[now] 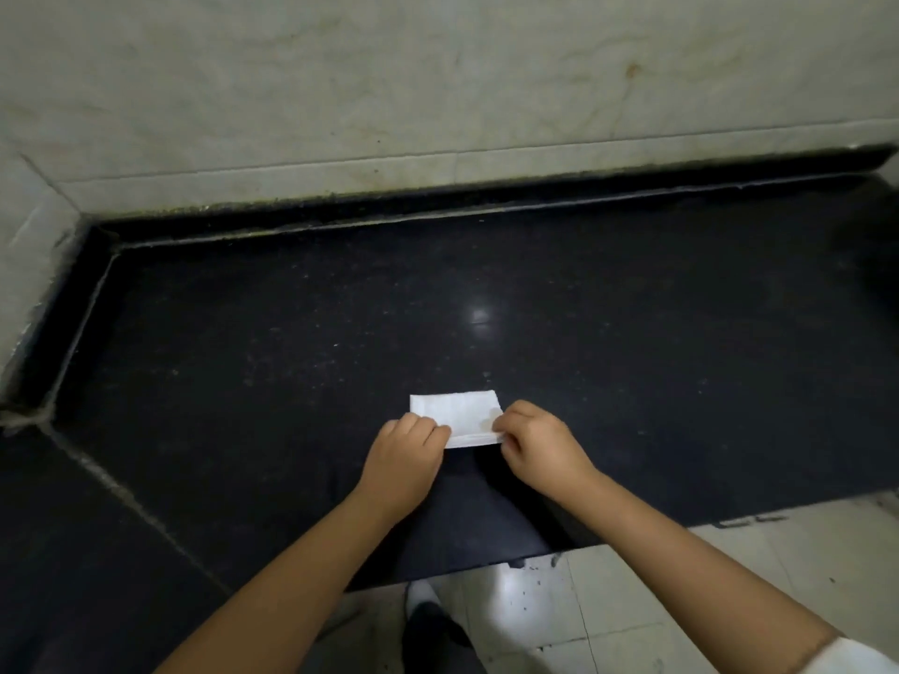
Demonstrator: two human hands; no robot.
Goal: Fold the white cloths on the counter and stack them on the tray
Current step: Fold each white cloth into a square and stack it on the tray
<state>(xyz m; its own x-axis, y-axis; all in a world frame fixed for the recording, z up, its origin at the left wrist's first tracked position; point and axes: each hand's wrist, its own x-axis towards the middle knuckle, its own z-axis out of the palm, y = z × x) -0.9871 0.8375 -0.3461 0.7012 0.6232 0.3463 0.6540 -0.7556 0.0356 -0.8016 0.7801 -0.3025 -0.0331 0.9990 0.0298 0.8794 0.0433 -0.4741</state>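
Floor [656, 600] of pale tile lay nearest the viewer, below the counter's front edge. Above it, both forearms reached over the black counter [292, 333]. The left hand [406, 454] pinched the near left corner of the white cloth [459, 415] with curled fingers; the right hand [540, 442] gripped its near right corner likewise. The cloth, folded to a small rectangle, lay flat near the front of the counter. Beyond stood a pale marble wall [438, 80].

No readable text, label, brand, number or sign appears on any surface in view.
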